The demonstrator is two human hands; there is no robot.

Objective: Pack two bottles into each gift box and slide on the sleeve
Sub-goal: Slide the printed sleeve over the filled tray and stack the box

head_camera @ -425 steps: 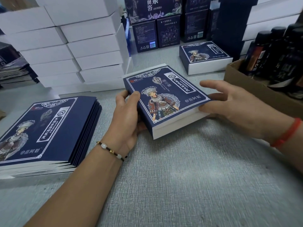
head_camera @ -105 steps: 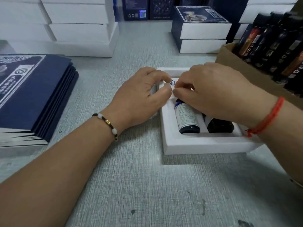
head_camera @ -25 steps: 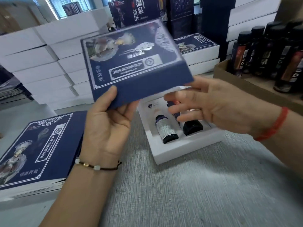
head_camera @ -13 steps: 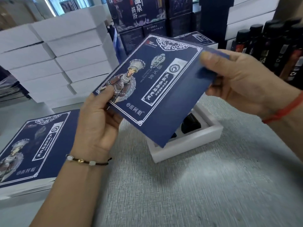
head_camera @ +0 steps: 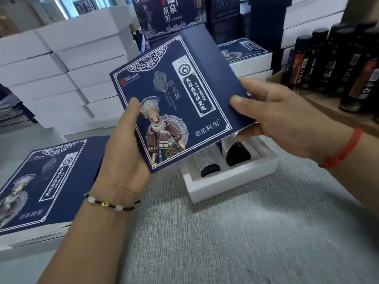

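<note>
Two hands on sleeve [head_camera: 174,103] — left hand [head_camera: 123,152] and right hand [head_camera: 272,119] grip opposite edges, squaring it open | gift box [head_camera: 231,177] on table below, both bottles [head_camera: 238,153] seated | sleeve not yet on — likely lining up.

A: Lighting condition?
B: Bright, cool and even. Daylight enters at the window [head_camera: 67,6], top left. Soft shadows fall on the table [head_camera: 235,238].
A: Image quality?
B: Centre sharp. Lower corners smeared; edges bowed by wide-angle distortion. Bottles [head_camera: 336,64] on the right are dim and soft.
</note>
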